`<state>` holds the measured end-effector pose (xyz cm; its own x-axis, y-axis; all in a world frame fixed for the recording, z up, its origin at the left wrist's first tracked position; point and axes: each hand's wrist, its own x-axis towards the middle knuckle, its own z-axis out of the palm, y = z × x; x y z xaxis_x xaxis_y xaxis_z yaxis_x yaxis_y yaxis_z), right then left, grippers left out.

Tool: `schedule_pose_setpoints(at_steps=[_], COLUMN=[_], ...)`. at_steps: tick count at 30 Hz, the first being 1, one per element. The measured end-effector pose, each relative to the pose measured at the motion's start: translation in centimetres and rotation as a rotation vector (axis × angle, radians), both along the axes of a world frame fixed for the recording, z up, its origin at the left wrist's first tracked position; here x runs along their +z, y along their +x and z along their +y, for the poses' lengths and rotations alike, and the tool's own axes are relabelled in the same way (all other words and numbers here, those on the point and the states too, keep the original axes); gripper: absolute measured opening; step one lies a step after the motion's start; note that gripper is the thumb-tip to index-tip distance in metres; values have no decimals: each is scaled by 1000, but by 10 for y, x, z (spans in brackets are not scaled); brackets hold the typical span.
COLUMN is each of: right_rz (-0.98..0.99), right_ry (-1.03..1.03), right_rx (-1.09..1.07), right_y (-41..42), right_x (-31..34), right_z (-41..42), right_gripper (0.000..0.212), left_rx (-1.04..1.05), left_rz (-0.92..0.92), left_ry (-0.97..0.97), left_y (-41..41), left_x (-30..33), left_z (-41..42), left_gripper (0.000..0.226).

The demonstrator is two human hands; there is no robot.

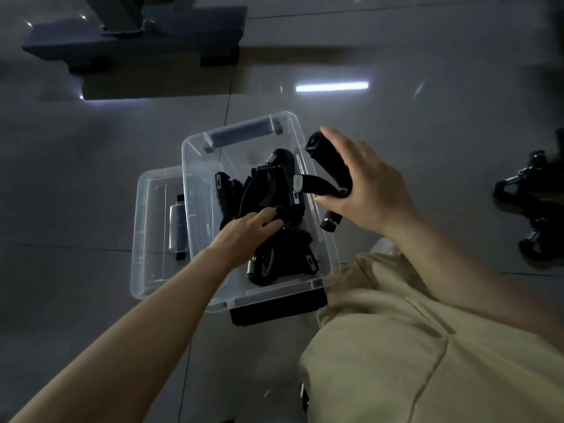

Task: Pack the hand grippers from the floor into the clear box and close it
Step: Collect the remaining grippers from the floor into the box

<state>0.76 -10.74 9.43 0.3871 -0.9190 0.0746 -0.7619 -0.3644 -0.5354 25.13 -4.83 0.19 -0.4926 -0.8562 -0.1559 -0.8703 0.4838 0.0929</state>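
The right hand (pixel 369 190) curls around a black hand gripper (pixel 331 166), holding it over the right rim of the clear box (pixel 332 264). The left hand (pixel 247 233), fingers straight, presses on the packed grippers (pixel 268 190) inside. Left of that hand lies the lid (pixel 146 227); more grippers (pixel 531 209) lie on the floor far right of the right hand.

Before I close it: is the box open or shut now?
Open: the lid lies beside the box, left hand inside.
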Motion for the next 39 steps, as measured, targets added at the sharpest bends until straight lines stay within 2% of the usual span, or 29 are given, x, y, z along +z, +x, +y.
schedule_pose_setpoints(at_steps=[5,9,11,15,18,20,25,33,39], right_rz=[-13,-37,-40,-66,-79,-60,-49,-25,18], right_ry=[-7,-7,-13,-12,-13,-19,-18,-12,-66], right_rx=[-44,-52,-52,-67,-59,-42,-38,-49,-20], right_y=[-2,-2,-2,2,6,7,4,4,15], right_x=[-1,1,3,5,6,6,1,-2,3], right_z=[-5,-7,-7,-6,-4,-2,-2,-6,-7], right_gripper=[91,91,91,92,92,92,91,90,90], left_rx=[-252,-285,-177,179,538,662,706,854,916], left_rz=[119,210,273,391,484,466,388,343,322], left_ry=[-119,-263,-287,-233,8,110,285,182,234], left_y=[1,-13,-14,-10,-9,-10,-19,-20,-15], left_x=[11,34,49,71,63,49,22,4,3], left_z=[-9,-18,-18,-2,11,17,25,30,32], left_gripper=[44,26,19,29,18,14,12,21,26])
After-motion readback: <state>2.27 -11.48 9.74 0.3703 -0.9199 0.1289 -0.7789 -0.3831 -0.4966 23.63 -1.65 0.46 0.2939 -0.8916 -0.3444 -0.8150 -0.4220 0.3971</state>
